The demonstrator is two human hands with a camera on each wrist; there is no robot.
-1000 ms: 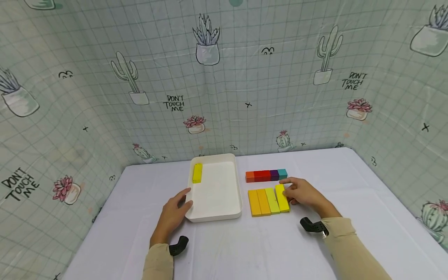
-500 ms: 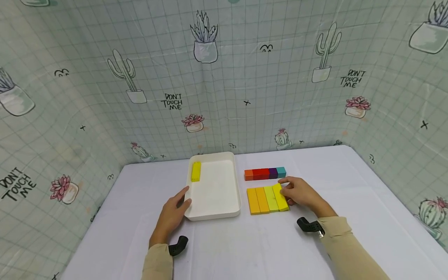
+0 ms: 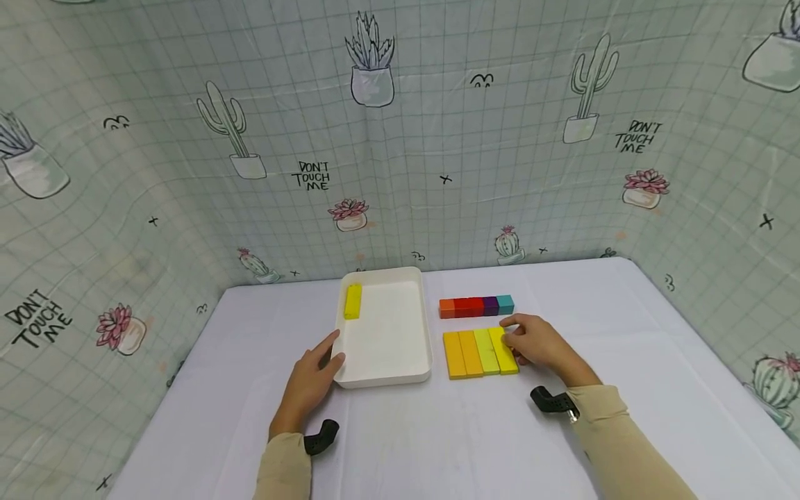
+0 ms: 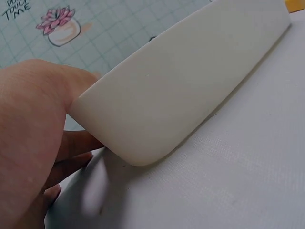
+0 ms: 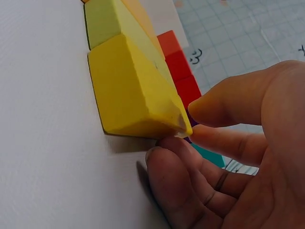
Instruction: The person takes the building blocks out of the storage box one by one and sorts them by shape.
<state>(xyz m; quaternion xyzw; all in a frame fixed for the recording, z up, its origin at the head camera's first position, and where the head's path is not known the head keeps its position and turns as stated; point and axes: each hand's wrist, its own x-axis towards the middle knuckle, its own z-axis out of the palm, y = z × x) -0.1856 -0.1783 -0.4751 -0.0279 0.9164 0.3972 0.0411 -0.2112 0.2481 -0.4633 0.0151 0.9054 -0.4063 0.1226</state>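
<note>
My left hand grips the left side of a shallow white tray, with the thumb at the rim and fingers along the outer wall. Inside the tray, a yellow block lies at the back left. My right hand is at the right side of another yellow block, its fingertips touching or very near it; the right wrist view shows them around the far end, not closed round it. That block lies flat beside a lime-green block and two orange blocks, side by side.
Behind the flat blocks stands a row of small blocks: orange, red, purple and teal. A white cloth covers the table. Printed fabric hangs at the back and sides.
The right-hand yellow block has shifted left and straightened, closing its gap to the lime-green block. My right hand has moved slightly left with it. My left hand stays on the tray.
</note>
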